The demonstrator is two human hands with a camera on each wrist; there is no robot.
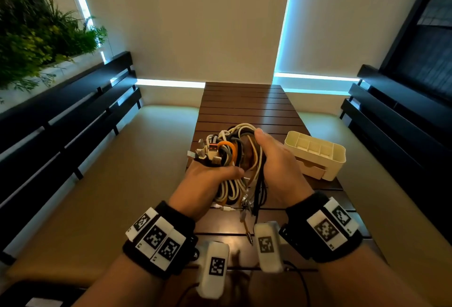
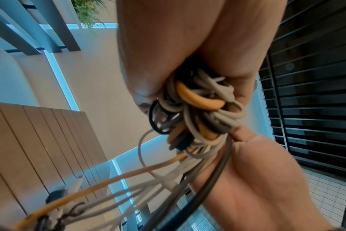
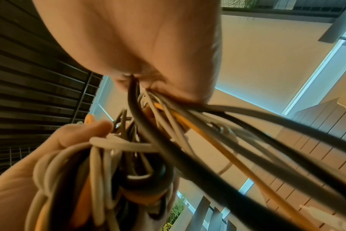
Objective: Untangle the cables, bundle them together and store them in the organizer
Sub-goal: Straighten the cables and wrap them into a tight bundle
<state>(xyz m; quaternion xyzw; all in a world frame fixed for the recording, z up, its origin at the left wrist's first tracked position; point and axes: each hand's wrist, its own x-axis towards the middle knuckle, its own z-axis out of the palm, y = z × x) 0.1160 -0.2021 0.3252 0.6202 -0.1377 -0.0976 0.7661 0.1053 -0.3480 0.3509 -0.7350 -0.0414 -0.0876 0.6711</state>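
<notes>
Organizer [image 1: 338, 157] compartments bare — cables [image 1: 234, 150] gripped by both hands.

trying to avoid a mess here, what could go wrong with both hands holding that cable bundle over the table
1. Loose ends hang below the cable bundle toward the table; they may snag or drag when it moves.
2. The left hand and right hand grip white, black and orange cables still looped together; pulling could tighten the knots.
3. The organizer has narrow compartments; this bulky bundle probably won't fit as it is.
</notes>
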